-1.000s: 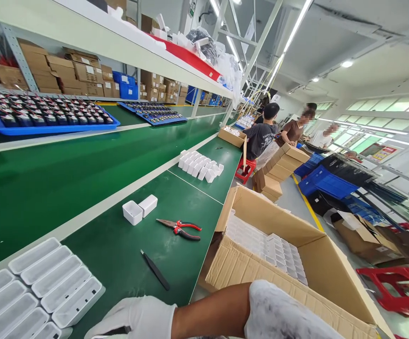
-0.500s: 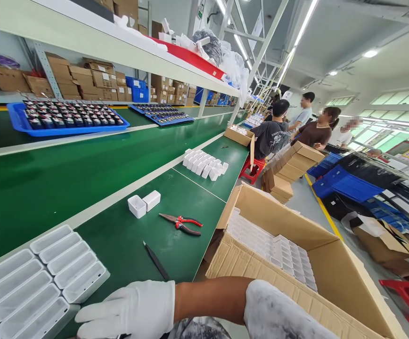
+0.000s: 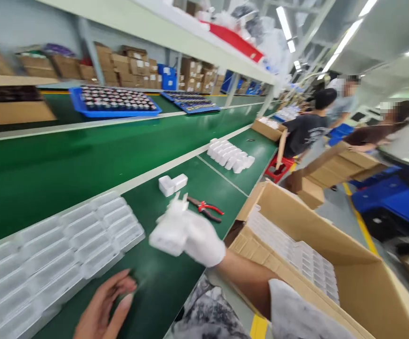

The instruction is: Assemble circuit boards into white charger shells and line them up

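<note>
My right hand [image 3: 202,238], in a white glove, is closed around a small white plastic case [image 3: 168,235] above the green bench; motion blur hides its details. My bare left hand [image 3: 107,306] hovers at the bench's near edge, its fingers curled but apart, with nothing visible between them. Beside it on the left lie rows of white plastic cases [image 3: 73,240]. Just beyond my right hand are red-handled pliers [image 3: 204,206], their jaw end close to the glove. Two white boxes [image 3: 172,183] stand behind the hand.
An open carton [image 3: 360,282] with white cases [image 3: 296,254] inside stands to the right. Farther along the bench is a cluster of white boxes [image 3: 229,154]. Blue trays [image 3: 116,113] of parts sit across the green belt. A co-worker in black [image 3: 306,132] sits beyond.
My right hand has risen from the lower left and now carries a white case. My bare left hand has come into view. The camera has turned left, and the black tweezers are no longer visible.
</note>
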The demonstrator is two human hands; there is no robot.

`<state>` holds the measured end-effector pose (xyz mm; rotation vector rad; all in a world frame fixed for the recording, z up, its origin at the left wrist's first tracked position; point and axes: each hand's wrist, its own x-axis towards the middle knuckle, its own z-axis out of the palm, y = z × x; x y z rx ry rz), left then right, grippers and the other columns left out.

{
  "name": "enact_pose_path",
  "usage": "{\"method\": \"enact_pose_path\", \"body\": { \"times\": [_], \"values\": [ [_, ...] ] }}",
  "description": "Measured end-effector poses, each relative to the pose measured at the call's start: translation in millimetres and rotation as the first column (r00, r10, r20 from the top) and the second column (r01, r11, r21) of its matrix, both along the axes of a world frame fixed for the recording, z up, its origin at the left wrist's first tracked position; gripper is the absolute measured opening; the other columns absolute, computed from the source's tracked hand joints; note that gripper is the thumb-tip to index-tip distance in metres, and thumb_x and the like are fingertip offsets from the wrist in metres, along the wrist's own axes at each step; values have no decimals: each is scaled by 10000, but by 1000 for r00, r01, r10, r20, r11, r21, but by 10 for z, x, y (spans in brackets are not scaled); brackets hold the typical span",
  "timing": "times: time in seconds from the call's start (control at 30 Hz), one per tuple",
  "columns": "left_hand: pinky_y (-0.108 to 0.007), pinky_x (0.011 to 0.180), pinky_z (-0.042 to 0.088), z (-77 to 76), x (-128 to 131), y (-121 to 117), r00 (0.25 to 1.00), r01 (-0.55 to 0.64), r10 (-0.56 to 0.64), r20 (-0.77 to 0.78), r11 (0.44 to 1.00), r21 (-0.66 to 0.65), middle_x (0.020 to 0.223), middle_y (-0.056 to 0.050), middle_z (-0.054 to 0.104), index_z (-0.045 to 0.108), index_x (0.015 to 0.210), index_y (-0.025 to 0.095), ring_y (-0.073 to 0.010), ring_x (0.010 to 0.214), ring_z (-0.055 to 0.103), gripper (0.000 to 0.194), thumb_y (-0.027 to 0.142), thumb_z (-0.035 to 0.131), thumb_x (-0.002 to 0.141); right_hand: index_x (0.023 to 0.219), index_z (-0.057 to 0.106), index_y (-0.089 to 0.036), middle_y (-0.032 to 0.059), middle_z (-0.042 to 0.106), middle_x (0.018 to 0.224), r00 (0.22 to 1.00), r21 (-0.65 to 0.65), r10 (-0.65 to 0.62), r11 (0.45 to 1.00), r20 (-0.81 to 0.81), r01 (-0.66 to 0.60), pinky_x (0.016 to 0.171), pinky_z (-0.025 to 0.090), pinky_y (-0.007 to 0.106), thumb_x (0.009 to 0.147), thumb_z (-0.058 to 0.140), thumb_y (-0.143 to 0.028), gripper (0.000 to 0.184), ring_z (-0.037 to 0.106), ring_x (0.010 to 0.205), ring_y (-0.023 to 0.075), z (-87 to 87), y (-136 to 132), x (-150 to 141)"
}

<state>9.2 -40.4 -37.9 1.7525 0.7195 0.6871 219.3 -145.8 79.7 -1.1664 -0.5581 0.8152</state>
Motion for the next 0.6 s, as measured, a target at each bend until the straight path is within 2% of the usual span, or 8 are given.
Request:
{"method": "enact_pose_path", "body": {
  "times": [0.03,0.07,0.13,0.23,0.4,0.53,0.6],
  "values": [
    [-208,707,637,66,-2,0,997,68,-68,31,998,6,894,-25,750,643,1160,242,-182,838,748,401,549,613,903,1057,662,-152,124,701,1171,997,14,26,1000,-70,-25,1004,528,391,806,619,-712,615,682,1060,225,69,8,48],
    [-204,728,629,127,5,7,995,85,-86,52,996,23,852,-18,741,644,1135,234,-167,806,740,366,512,634,898,1084,654,-167,124,690,1208,990,27,52,998,-132,-49,973,548,388,848,535,-731,623,682,1066,217,122,26,99],
    [-203,757,613,220,33,27,992,95,-99,75,994,56,815,-9,723,635,1123,220,-143,772,723,288,426,614,923,1132,639,-201,110,682,1245,961,24,73,997,-266,-69,845,597,336,886,509,-693,566,701,965,180,182,70,184],
    [-199,767,593,272,56,34,992,104,-110,60,991,89,813,-3,710,634,1117,215,-127,769,705,232,341,609,925,1161,630,-226,91,682,1257,935,27,122,992,-333,-120,717,602,263,880,551,-661,524,689,809,127,184,112,229],
    [-211,746,575,245,32,14,991,125,-128,26,989,81,816,-5,697,644,1097,214,-129,767,689,200,300,593,924,1177,646,-230,69,688,1238,914,20,172,984,-367,-177,743,593,240,848,580,-678,559,679,785,101,87,182,206],
    [-220,735,576,255,36,16,991,129,-130,13,989,73,810,3,698,635,1105,218,-129,755,691,204,296,591,921,1186,643,-223,78,668,1276,921,-34,154,984,-357,-177,755,586,233,876,519,-696,580,687,822,101,22,277,204],
    [-210,712,576,270,50,13,992,122,-123,6,991,61,793,9,705,630,1040,220,-125,738,696,140,278,584,920,1179,643,-219,82,670,1266,928,-53,144,984,-344,-173,748,588,243,860,542,-701,587,690,824,110,11,319,194]
  ]
}}
